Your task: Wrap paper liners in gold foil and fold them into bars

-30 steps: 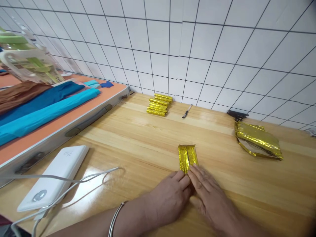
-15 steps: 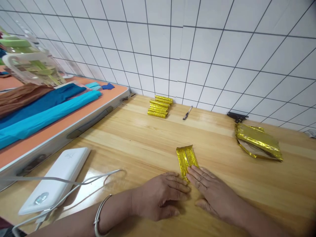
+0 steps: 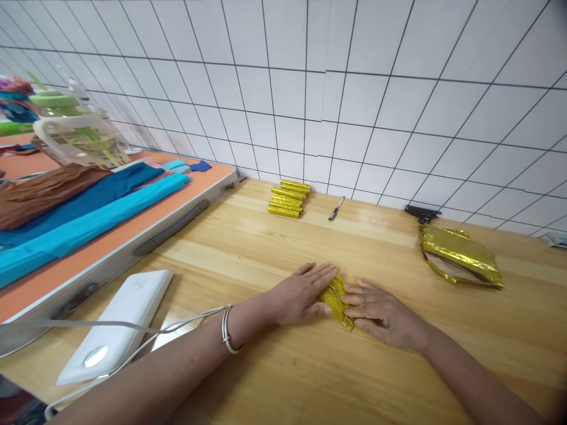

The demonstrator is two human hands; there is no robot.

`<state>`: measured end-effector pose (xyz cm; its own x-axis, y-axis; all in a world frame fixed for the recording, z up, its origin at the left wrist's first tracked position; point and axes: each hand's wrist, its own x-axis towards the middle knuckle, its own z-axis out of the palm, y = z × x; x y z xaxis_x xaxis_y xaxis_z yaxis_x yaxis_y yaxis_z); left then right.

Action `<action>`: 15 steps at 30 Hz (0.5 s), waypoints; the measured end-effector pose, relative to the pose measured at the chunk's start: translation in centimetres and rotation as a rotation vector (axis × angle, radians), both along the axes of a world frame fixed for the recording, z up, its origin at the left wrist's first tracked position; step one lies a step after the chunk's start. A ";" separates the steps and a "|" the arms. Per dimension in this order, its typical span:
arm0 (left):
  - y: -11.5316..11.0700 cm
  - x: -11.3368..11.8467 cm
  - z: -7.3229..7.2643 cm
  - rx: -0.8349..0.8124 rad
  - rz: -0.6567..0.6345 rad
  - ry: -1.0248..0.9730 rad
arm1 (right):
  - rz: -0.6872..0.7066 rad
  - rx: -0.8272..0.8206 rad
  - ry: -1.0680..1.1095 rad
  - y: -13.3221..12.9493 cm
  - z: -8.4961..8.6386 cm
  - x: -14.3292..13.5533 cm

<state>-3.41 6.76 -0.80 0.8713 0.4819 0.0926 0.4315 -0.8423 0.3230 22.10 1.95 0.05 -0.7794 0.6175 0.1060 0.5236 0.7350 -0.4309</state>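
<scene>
A folded piece of gold foil paper (image 3: 338, 300) lies on the wooden table between my two hands, its two long edges turned in toward the middle. My left hand (image 3: 305, 293) rests on its left side, fingers stretched out over the upper part and thumb at the left edge. From the right, my right hand (image 3: 374, 310) touches the same piece with its fingers extended across the edge. Neither hand is closed around the paper. Parts of the foil are hidden beneath the fingers.
Several rolled gold foil strips (image 3: 289, 199) lie near the tiled wall beside a pen (image 3: 336, 209). A stack of gold foil sheets (image 3: 463, 254) and a black clip (image 3: 423, 213) are on the right. At left are a white power bank (image 3: 117, 324), its cable, and cloth (image 3: 93, 221) on an orange surface.
My left hand has moved up onto the foil's left side. My right hand has shifted slightly up and right. The foil piece has turned a little on the table, and the view has tilted.
</scene>
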 end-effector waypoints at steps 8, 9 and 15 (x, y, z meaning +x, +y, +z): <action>-2.7 1.8 -1.0 0.123 0.132 0.053 | -0.360 0.236 -0.195 -6.1 -1.1 -1.8; -3.0 2.0 -1.1 0.126 0.157 0.062 | -0.409 0.233 -0.216 -6.7 -1.6 -1.9; -3.9 2.0 -0.9 0.028 0.214 0.012 | -0.373 0.157 -0.245 -5.8 -2.6 -1.4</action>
<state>-1.44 2.82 -1.73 0.7503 0.6536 0.0991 0.6052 -0.7395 0.2948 20.72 -3.89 -2.50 -0.5213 0.8511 0.0614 0.8365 0.5239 -0.1606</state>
